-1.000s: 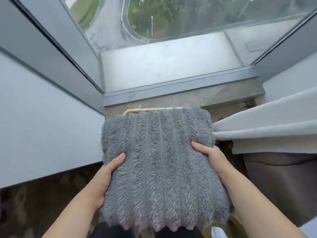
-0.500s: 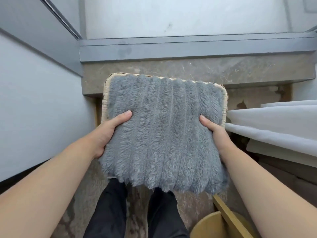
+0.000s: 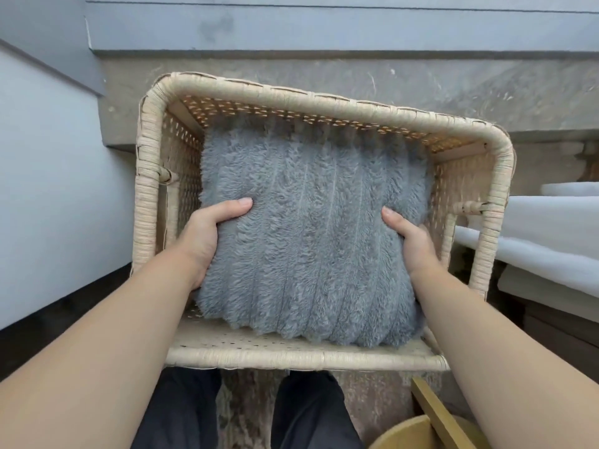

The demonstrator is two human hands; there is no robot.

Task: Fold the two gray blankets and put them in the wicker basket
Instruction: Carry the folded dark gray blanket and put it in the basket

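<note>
A: Two hands on the folded gray blanket (image 3: 311, 247)?
B: Yes. The left hand (image 3: 207, 234) grips its left edge, thumb pressed on top, the other fingers tucked underneath and hidden. The right hand (image 3: 413, 244) grips the right edge the same way.
A: And where is it?
B: Middle of the frame, inside the wicker basket (image 3: 324, 100), its far edge near the back wall. Dark trouser legs (image 3: 181, 413) show at the bottom.
</note>
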